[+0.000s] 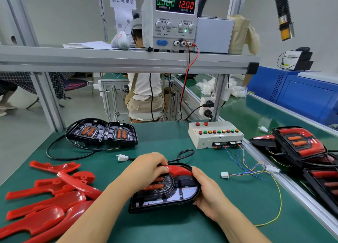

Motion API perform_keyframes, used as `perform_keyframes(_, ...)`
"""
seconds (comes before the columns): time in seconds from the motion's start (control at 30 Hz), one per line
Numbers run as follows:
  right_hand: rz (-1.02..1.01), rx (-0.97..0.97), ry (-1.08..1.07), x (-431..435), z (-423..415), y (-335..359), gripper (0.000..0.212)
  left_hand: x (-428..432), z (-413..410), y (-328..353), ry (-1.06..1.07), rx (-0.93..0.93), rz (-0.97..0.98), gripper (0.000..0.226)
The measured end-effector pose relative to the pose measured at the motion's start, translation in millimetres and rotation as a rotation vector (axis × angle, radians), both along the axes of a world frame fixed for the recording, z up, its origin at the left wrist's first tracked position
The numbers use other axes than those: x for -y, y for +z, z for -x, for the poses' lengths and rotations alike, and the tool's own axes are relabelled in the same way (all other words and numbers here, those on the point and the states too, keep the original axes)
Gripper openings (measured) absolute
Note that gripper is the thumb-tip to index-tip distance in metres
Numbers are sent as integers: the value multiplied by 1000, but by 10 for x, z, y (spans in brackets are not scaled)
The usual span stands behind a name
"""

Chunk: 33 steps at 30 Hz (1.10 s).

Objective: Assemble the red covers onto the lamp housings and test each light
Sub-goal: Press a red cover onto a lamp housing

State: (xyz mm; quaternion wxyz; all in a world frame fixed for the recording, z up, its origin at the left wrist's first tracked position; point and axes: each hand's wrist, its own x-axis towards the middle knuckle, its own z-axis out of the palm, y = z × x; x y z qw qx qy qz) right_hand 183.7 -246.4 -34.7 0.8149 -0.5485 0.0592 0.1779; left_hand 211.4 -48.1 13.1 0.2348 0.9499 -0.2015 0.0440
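A black lamp housing [164,195] lies on the green tabletop [164,138], near its front edge, tilted up between both hands. The left hand [146,169] curls its fingers [161,167] over the left end of a red cover [180,170], which sits along the housing's far rim. The right hand [206,189] cups the housing's right edge, fingers wrapped beneath it and the thumb just beside the cover's right end. Loose red covers [45,200] are piled to the left. Two bare housings [101,133] sit behind them, and a button-topped test box [215,135] stands at the right.
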Motion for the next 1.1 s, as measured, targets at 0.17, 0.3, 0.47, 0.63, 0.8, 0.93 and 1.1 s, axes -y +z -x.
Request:
perform_keyframes(0.17, -12, 10, 12, -4, 2, 1, 39, -1, 8, 14, 3, 25, 2, 16)
perform_keyframes(0.3, -3, 5, 2, -8, 3, -1, 44, -14, -5, 38, 9, 16, 26, 16)
perform_keyframes(0.47, 9, 33, -4, -13, 9, -8, 41, -25, -46, 66, 45, -32, 35, 16)
perform_keyframes(0.63, 21, 41, 5, -18, 18, -2, 36, -21, -76, 56, 56, -112, 82, 10)
perform_keyframes(0.8, 39, 81, 12, -22, 37, 11, 29, -19, -89, 46, 40, -202, 174, 20)
perform_keyframes(0.93, 27, 78, 6, -18, 41, 3, 28, -57, -105, 60, 14, -252, 233, 19)
perform_keyframes(1.1, 2, 69, 4, -8, 36, -1, 28, -51, -139, 83, -13, -264, 256, 23)
